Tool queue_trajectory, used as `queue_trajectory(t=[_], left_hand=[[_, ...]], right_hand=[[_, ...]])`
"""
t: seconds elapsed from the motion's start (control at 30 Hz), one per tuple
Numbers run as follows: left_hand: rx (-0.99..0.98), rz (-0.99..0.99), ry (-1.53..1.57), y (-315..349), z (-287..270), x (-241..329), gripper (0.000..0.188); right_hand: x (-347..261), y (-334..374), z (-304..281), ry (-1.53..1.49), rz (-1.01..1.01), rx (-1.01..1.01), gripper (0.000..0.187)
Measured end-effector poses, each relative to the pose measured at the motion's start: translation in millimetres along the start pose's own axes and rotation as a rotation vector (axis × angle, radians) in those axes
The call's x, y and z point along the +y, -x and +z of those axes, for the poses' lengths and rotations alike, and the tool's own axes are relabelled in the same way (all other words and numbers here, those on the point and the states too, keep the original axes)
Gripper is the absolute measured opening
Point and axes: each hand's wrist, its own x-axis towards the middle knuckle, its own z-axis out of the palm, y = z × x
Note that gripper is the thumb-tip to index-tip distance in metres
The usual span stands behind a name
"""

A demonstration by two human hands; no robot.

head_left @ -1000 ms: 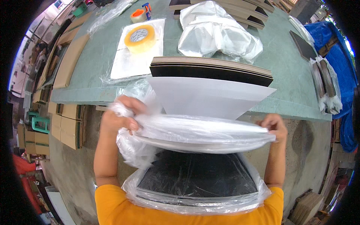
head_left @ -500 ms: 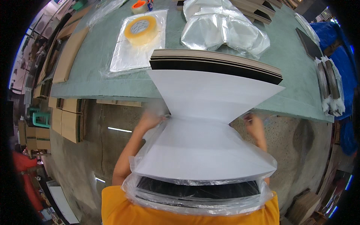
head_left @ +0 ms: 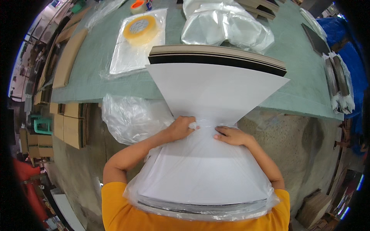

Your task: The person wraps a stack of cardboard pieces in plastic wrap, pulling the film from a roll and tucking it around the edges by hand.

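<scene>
A stack of boards with grey and black edges point(head_left: 219, 57) stretches from the table toward my body, topped by a smooth white sheet point(head_left: 216, 86). Clear plastic film, seemingly a bag point(head_left: 208, 169), wraps its near part, close against my orange top. My left hand point(head_left: 182, 128) is closed, pinching film at the middle of the white surface. Just right of it, my right hand point(head_left: 234, 136) rests on the film with fingers extended and thumb slightly apart. Loose film point(head_left: 131, 119) billows out beyond my left forearm. The boards' undersides are hidden.
On the green table point(head_left: 92, 82), a roll of clear tape point(head_left: 140, 30) lies on flat plastic bags point(head_left: 117, 63). Crumpled clear plastic point(head_left: 227, 29) sits behind the stack. Wrapped packs point(head_left: 339, 82) line the right edge. Cardboard bundles point(head_left: 71, 127) stand at left below the table.
Both hands have come inward from the stack's sides onto the middle of the white surface. Film now covers more of the near part, and loose film has spread out at left.
</scene>
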Motion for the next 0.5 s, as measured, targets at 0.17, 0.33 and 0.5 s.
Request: queue_trajectory(t=[0.17, 0.33, 0.5], left_hand=[[0.33, 0.479, 0.297, -30.7, -29.7, 116.5, 0.027], [0.674, 0.348, 0.325, -4.8, -88.6, 118.6, 0.037], [0.605, 0.118, 0.191, -1.8, -73.2, 103.1, 0.039]], right_hand=[[-56.1, 0.3, -41.7, -0.591, -0.285, 0.149, 0.046], [-54.5, 33.1, -66.2, -0.898, -0.329, 0.153, 0.036], [-64.4, 25.1, -56.8, -0.918, -0.54, 0.314, 0.034]])
